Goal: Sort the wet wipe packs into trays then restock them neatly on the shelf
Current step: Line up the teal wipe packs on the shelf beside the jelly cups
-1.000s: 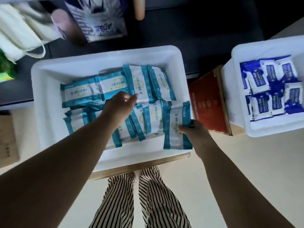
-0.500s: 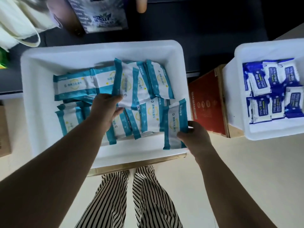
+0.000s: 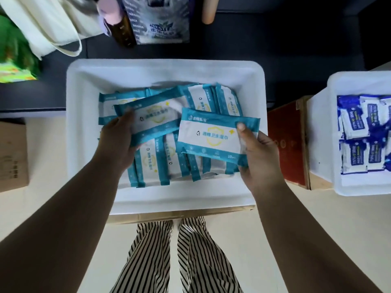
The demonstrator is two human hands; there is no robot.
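Pale floor lies under a white tray [image 3: 88,127] where the left hand [image 3: 118,142] and right hand [image 3: 260,153] each grasp a teal wipe pack, left pack [image 3: 154,115] at 10 o'clock of the right pack [image 3: 211,134]

both hands [image 3: 118,144] now lift teal packs [image 3: 211,134].

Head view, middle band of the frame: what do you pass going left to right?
Cardboard box → left hand holding a teal pack → right hand holding another teal pack → red box → white tray of blue packs.

Soft daylight, faint shadows, dim top – blurred, bowed edges
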